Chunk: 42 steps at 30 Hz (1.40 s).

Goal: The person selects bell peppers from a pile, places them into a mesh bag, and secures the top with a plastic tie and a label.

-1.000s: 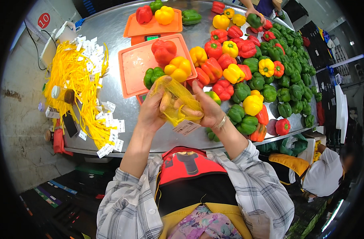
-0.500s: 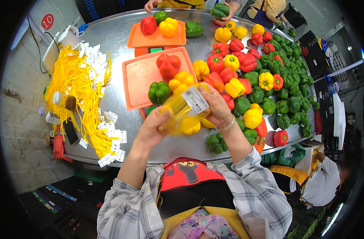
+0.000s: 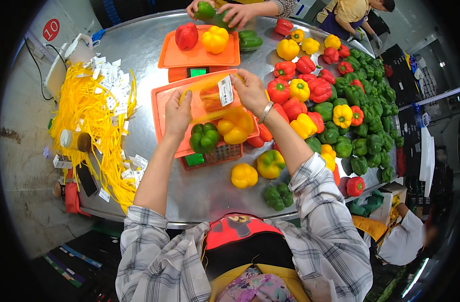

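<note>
Yellow mesh bag [image 3: 210, 98] has just been carried farther over the near orange tray [image 3: 161, 103] and stretched out; its left end is pinched by the left hand [image 3: 178, 115], its right by the right hand [image 3: 251, 93]; readiness for use seems thereby gained.

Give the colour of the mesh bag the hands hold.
The mesh bag is yellow, shown in the head view.

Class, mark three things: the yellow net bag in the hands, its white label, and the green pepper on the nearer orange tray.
Yellow net bag [image 3: 208, 98]: head view, middle of its mesh.
White label [image 3: 225, 91]: head view, middle of its printed face.
Green pepper [image 3: 204, 138]: head view, middle of its skin.
</note>
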Each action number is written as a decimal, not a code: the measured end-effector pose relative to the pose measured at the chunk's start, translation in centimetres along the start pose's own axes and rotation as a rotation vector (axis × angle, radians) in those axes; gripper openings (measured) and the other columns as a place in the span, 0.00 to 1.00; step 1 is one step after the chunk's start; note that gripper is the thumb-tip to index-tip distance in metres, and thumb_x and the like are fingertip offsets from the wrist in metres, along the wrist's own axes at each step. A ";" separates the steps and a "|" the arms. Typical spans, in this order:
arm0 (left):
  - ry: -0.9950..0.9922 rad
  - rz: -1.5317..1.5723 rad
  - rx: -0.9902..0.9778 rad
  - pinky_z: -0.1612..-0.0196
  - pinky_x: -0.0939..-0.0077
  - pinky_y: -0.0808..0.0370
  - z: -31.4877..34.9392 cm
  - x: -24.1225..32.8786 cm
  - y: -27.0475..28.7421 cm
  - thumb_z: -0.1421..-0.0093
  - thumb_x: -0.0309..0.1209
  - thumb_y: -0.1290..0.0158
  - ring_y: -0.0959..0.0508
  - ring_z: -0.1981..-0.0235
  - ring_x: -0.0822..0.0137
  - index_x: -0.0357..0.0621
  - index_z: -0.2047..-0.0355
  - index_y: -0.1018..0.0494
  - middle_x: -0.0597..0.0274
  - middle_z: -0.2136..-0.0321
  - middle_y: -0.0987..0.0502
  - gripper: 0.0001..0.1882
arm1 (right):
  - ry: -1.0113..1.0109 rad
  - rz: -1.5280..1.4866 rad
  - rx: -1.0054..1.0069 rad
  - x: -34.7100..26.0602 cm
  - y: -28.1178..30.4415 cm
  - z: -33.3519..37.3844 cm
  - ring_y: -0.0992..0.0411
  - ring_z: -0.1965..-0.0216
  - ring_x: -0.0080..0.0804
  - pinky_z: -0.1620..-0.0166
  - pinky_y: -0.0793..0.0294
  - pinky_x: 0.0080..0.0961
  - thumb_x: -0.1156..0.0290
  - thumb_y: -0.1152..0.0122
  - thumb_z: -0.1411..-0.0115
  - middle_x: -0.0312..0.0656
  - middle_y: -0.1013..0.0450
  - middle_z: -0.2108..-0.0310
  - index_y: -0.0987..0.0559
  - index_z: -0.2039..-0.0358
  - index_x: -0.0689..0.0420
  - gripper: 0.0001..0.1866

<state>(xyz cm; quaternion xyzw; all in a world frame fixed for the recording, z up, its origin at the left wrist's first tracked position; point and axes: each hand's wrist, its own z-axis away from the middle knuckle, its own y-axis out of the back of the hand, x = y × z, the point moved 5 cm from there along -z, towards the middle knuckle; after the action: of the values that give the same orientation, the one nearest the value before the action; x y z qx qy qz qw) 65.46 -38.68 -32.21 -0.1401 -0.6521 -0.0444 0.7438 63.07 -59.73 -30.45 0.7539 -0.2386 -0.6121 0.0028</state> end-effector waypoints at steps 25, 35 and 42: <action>0.136 0.016 -0.235 0.79 0.87 0.35 4.0 7.0 -5.5 0.29 0.33 0.63 0.32 0.77 0.82 0.46 0.61 0.38 0.70 0.71 0.30 0.06 | -0.269 -0.045 -0.137 -5.2 4.7 3.8 0.40 0.78 0.22 0.76 0.37 0.27 0.65 0.52 0.34 0.38 0.37 0.80 0.34 0.70 0.62 0.13; -0.074 -0.286 -0.413 0.60 0.76 0.32 1.3 -0.5 -5.4 0.34 0.24 0.60 0.33 0.65 0.74 0.36 0.65 0.38 0.61 0.70 0.32 0.04 | -0.178 -0.056 0.207 2.0 3.9 9.9 0.32 0.72 0.41 0.66 0.33 0.36 0.68 0.52 0.35 0.52 0.32 0.74 0.34 0.66 0.64 0.11; -0.054 -0.505 -0.540 0.59 0.76 0.31 -0.3 -1.4 -5.6 0.36 0.24 0.59 0.33 0.64 0.75 0.37 0.64 0.35 0.63 0.68 0.30 0.04 | -0.200 0.067 0.304 2.5 3.4 11.5 0.31 0.71 0.45 0.65 0.32 0.36 0.67 0.52 0.34 0.52 0.32 0.73 0.33 0.66 0.63 0.11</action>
<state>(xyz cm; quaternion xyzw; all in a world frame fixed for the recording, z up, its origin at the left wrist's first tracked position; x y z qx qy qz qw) 64.14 -44.25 -32.79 -0.1671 -0.6503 -0.3932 0.6282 51.55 -60.35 -34.65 0.6728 -0.3524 -0.6404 -0.1145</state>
